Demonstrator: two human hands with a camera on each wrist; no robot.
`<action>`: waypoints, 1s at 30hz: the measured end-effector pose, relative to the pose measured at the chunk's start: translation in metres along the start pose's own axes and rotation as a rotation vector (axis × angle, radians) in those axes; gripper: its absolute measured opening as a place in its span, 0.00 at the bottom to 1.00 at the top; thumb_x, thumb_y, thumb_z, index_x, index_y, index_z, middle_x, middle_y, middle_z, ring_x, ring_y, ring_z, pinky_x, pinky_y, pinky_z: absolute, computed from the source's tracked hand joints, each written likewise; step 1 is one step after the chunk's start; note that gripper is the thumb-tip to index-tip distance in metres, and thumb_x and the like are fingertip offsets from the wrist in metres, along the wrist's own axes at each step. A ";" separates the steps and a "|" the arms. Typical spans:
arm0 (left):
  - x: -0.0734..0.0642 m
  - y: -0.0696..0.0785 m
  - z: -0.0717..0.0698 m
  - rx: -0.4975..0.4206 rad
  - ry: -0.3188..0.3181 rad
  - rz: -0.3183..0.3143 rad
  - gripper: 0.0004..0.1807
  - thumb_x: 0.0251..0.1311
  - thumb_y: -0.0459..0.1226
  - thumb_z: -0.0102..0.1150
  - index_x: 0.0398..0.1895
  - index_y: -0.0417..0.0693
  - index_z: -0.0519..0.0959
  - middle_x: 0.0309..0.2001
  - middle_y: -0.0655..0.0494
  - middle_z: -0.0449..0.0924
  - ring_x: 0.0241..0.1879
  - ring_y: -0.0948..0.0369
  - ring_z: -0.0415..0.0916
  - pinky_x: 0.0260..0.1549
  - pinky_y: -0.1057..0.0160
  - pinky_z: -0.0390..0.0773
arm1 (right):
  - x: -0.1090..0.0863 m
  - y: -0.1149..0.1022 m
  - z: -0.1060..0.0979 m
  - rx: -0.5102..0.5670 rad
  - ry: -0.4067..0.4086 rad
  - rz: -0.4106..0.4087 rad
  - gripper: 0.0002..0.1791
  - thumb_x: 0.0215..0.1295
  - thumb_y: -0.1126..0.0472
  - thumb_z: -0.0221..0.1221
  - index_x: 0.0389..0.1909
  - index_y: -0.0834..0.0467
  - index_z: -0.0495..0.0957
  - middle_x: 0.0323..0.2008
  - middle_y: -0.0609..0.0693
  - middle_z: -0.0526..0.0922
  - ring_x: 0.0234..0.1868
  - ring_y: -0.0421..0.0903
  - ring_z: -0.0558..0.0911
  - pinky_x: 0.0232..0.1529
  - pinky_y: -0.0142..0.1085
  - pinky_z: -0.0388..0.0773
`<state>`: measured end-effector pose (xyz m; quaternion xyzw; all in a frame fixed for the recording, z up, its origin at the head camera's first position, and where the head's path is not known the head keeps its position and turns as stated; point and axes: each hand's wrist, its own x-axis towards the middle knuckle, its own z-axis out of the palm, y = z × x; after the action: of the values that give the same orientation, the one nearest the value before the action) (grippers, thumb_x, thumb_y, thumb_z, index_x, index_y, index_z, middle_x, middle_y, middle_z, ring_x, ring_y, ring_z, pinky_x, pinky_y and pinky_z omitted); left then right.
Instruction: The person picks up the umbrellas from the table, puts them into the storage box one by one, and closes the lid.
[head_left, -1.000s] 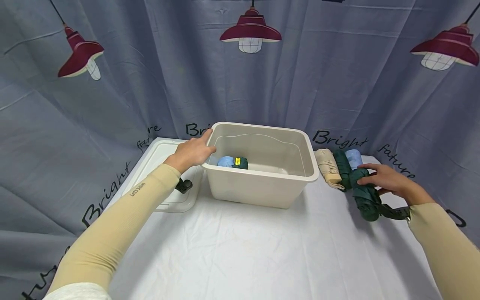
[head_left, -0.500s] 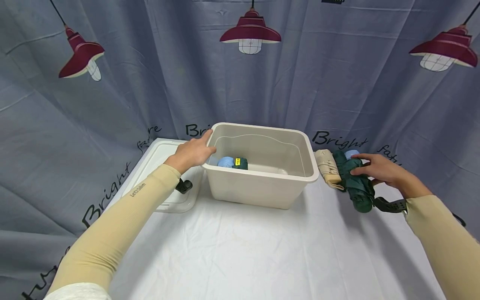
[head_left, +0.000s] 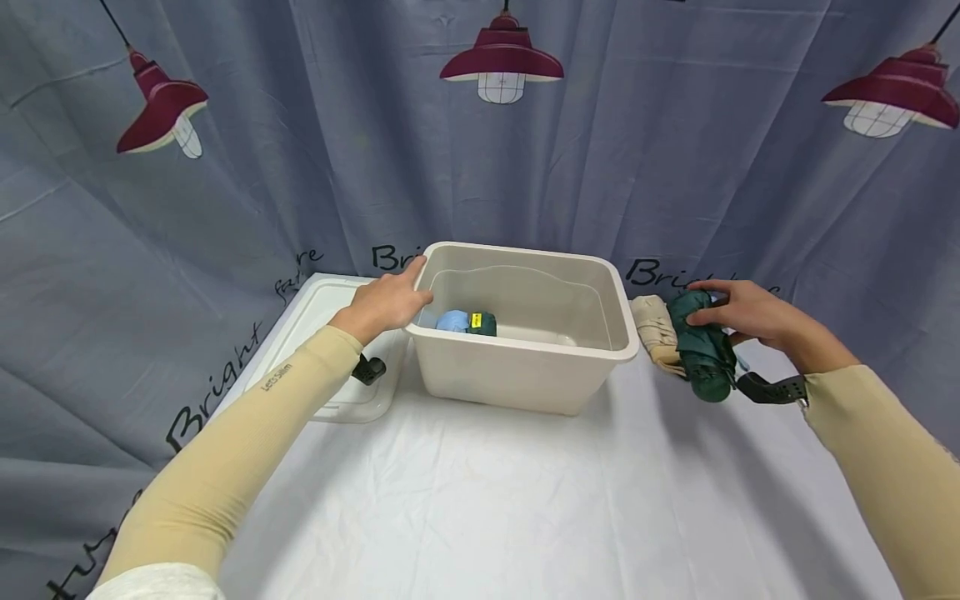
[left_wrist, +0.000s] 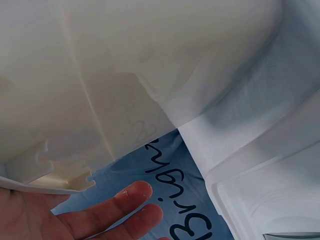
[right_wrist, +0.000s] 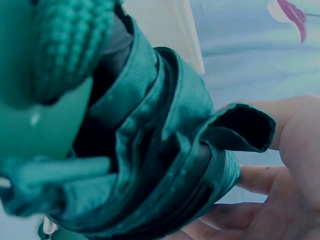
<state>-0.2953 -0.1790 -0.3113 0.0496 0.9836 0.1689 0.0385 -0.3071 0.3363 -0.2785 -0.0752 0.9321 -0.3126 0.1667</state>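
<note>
My right hand grips a folded dark green umbrella at the right of the head view. Close up in the right wrist view, the folded umbrella shows wrapped cloth, a loose flap and a green cord by its handle. Beside it lies a beige folded umbrella. The held umbrella and hand hide most of what is behind them. My left hand rests on the left rim of a cream plastic bin, thumb over the edge. Its fingers stretch out straight outside the wall.
Inside the bin, at its left end, sit a light blue bundle and a dark green bundle with a yellow label. A white lid lies left of the bin. Behind the white-covered table hangs a grey-blue curtain.
My right hand has moved left and away from me with the green umbrella, which now covers the other green and the light blue umbrellas. The left hand and bin have stayed put.
</note>
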 end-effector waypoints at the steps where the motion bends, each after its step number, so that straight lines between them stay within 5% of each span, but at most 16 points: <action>1: 0.000 0.000 0.000 -0.003 0.003 0.002 0.41 0.70 0.56 0.39 0.83 0.66 0.39 0.61 0.45 0.79 0.54 0.46 0.80 0.47 0.41 0.75 | 0.000 -0.003 -0.001 0.001 0.002 0.001 0.46 0.71 0.52 0.61 0.79 0.65 0.47 0.63 0.75 0.67 0.50 0.54 0.82 0.45 0.52 0.83; 6: 0.001 0.000 -0.001 -0.006 0.005 0.001 0.41 0.70 0.57 0.39 0.82 0.66 0.39 0.61 0.45 0.79 0.53 0.46 0.80 0.47 0.42 0.75 | 0.002 -0.019 -0.006 -0.006 0.019 -0.010 0.45 0.72 0.51 0.60 0.79 0.65 0.48 0.64 0.75 0.66 0.52 0.57 0.81 0.46 0.53 0.83; 21: 0.001 0.001 -0.002 0.005 -0.001 -0.012 0.41 0.70 0.56 0.39 0.82 0.66 0.39 0.61 0.44 0.79 0.53 0.46 0.80 0.47 0.42 0.75 | 0.012 -0.062 -0.004 0.051 0.042 -0.054 0.44 0.70 0.50 0.61 0.79 0.60 0.51 0.60 0.66 0.73 0.42 0.42 0.82 0.42 0.43 0.84; 30: 0.000 0.002 -0.001 0.006 -0.002 -0.005 0.41 0.70 0.56 0.39 0.82 0.66 0.39 0.61 0.44 0.79 0.52 0.47 0.80 0.46 0.42 0.75 | 0.022 -0.084 -0.001 0.066 0.057 -0.048 0.45 0.69 0.46 0.61 0.80 0.56 0.52 0.64 0.65 0.69 0.47 0.46 0.79 0.45 0.43 0.84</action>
<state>-0.2954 -0.1775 -0.3097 0.0473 0.9842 0.1659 0.0396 -0.3247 0.2653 -0.2325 -0.0832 0.9235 -0.3492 0.1351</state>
